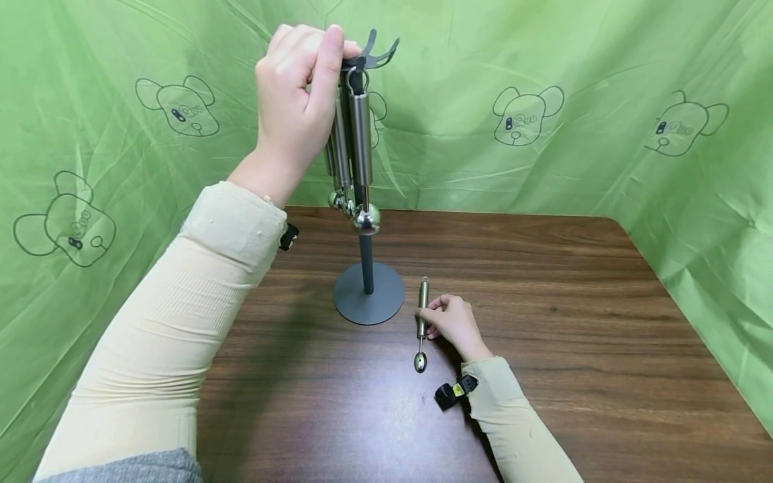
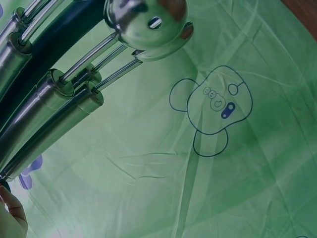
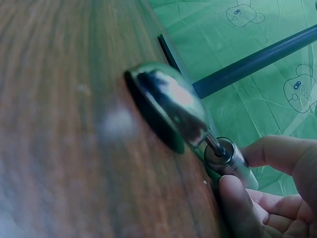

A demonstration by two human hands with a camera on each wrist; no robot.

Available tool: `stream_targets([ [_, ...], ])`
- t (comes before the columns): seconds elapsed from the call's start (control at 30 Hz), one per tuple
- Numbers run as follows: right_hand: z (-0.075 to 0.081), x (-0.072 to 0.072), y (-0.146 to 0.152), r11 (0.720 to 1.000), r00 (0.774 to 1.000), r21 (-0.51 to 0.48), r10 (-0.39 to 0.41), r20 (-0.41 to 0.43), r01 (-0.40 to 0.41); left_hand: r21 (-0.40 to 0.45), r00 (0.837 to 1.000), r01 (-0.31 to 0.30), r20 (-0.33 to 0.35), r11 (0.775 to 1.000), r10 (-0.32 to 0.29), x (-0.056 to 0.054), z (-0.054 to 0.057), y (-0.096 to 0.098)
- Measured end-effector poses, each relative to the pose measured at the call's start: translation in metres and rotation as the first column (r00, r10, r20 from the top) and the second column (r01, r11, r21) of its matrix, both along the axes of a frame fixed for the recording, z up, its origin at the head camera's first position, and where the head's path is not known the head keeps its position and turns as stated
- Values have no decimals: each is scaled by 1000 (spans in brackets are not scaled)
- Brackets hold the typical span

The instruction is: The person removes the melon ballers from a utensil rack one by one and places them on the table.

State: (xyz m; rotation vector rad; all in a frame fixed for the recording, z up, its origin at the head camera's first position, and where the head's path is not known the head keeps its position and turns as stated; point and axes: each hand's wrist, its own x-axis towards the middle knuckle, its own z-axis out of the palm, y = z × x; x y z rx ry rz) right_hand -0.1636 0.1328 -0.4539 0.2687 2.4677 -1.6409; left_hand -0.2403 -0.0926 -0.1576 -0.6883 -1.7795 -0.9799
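Observation:
My left hand (image 1: pixel 296 100) grips the top of a dark utensil stand (image 1: pixel 366 261), at the side of its upturned hooks (image 1: pixel 380 57); the other fingertips are hidden behind the fist. Several steel melon ballers (image 1: pixel 361 141) hang from the hooks beside this hand, bowls down. The left wrist view shows their handles and a round bowl (image 2: pixel 146 25) with a small hole. Near the stand's foot, my right hand (image 1: pixel 455 322) pinches the handle of another melon baller (image 1: pixel 423 305) between thumb and fingers. Its bowl (image 3: pixel 171 99) points toward me, low over the wooden table.
The stand's round grey base (image 1: pixel 347 302) sits on the dark wooden table (image 1: pixel 574 322), left of the right hand. Green cloth (image 1: pixel 447 161) with bear-head drawings encloses the table at the back and sides. A small black wrist camera (image 1: pixel 447 397) hangs beside the right sleeve.

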Motion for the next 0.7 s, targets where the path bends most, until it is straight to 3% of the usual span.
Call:
stream_targets([
  [0.4,0,0,1,1000,999,-20,22,-24,-23,-9,1000,-4,-10,1000,4,1,1,-2],
  [0.7,-1,1,1,999,1000,-40,7,-25,-8,-64,1000,-21,-5,998,21,3,1,-3],
])
